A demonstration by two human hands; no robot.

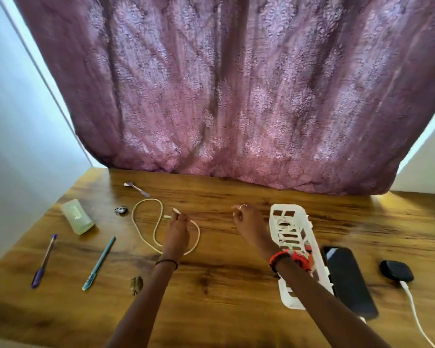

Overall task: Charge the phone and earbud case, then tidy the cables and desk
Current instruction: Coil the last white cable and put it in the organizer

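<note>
White cable (415, 315) cut by bottom edge – phone (347, 280) edge behind right forearm – basket (299, 222) contents unclear.

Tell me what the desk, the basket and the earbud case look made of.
Desk: wood or wood-look laminate, glossy, with visible grain. Basket: white moulded plastic, slotted openwork walls. Earbud case: probably black plastic, smooth, faint sheen.

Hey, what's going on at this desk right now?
A person is tidying a wooden desk. Their left hand pinches one end of a loose cream cable; the right hand hovers open beside a white plastic basket. A black phone lies right of the basket, and a black earbud case has a white cable plugged in.
</note>
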